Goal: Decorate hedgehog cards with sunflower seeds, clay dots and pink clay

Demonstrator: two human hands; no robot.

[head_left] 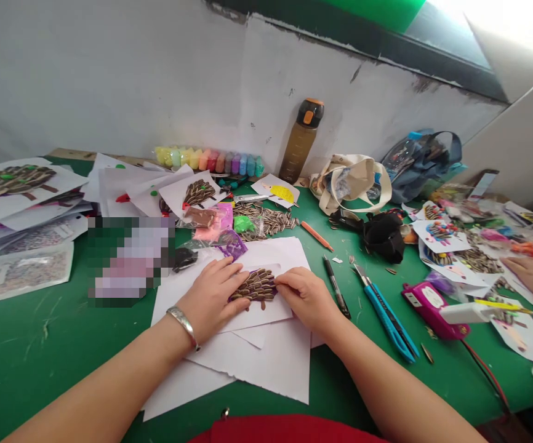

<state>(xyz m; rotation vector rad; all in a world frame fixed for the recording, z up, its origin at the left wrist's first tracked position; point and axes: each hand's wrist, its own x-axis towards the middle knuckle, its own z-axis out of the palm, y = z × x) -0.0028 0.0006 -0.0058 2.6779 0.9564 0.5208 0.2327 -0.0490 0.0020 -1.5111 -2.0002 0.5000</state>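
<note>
Striped sunflower seeds (253,284) lie overlapped in a rounded cluster on a small white sheet, with purple showing at their edge and small brown pieces below. My left hand (215,294) rests flat with fingers apart, its fingertips touching the cluster's left side. At the cluster's right edge, my right hand (307,298) has thumb and forefinger pinched together; whatever is between them is hidden. Larger white paper (276,363) lies beneath. Beyond the hands are a pile of loose seeds (278,220) and a packet of green clay (244,224).
Right of my hands lie a black pen (336,286), a blue utility knife (389,317), an orange marker (316,235) and a magenta device (435,311) with a cable. A bottle (300,141) stands by the wall. Another person's hand (532,277) rests at far right. Seed pictures (12,184) are stacked left.
</note>
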